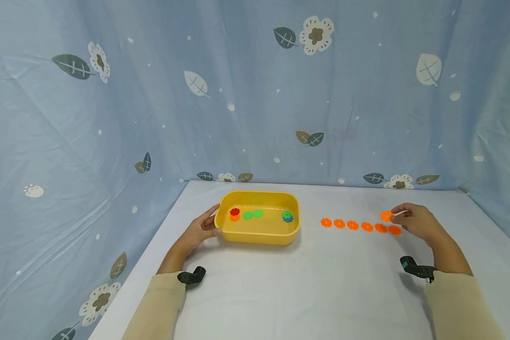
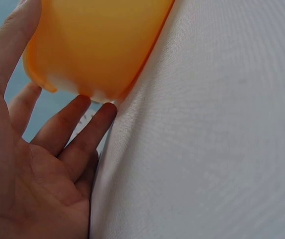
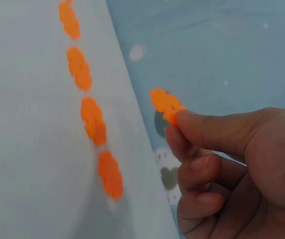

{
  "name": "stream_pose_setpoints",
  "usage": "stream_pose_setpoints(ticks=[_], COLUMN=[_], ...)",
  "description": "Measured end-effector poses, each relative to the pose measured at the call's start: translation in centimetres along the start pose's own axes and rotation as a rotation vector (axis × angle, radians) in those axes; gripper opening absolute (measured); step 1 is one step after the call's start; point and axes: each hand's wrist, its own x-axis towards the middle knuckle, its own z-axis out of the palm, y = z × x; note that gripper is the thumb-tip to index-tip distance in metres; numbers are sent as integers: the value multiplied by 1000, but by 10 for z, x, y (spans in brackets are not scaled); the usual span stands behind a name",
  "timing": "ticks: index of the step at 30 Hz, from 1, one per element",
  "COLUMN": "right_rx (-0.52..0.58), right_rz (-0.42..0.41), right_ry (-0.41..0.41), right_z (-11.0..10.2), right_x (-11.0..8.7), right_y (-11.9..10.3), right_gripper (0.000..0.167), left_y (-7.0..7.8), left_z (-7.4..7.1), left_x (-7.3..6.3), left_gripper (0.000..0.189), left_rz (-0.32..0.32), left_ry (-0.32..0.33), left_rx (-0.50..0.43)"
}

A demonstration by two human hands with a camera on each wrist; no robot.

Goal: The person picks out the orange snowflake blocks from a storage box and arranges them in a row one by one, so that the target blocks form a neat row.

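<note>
A yellow plastic tray [image 1: 255, 238] stands on the white cloth, left of the middle. My left hand [image 1: 197, 233] holds its left end, thumb at the near corner and fingers toward the far corner; in the left wrist view, fingertips rest against the tray wall [image 2: 102, 45]. My right hand [image 1: 416, 222] pinches an orange snowflake disc [image 3: 165, 103] by its edge between thumb and forefinger, lifted above the cloth. Below it, a row of several orange snowflake discs [image 1: 352, 225] lies on the cloth, running from the tray side toward the right.
Inside the tray are a red disc [image 1: 235, 211] touching an orange one [image 1: 234, 218], two joined green discs [image 1: 253, 215], and a green disc [image 1: 287, 214] over a blue one [image 1: 287, 219]. A blue patterned curtain [image 1: 255, 94] hangs behind the white-covered table [image 1: 306, 293].
</note>
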Motion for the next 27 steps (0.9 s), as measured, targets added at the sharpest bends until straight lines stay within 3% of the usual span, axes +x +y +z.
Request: stream_pose_setpoints(ticks=[14, 27], right_rx=[-29, -43], right_rz=[55, 138], right_ry=[18, 4], right_z=[-16, -17], right_x=[-6, -6], right_y=[37, 61], right_gripper=[46, 44], left_y=[-4, -3], left_z=[1, 2], left_x=[0, 1], left_gripper=[81, 80], left_rz=[9, -10], left_ry=[21, 31], left_rx=[12, 24])
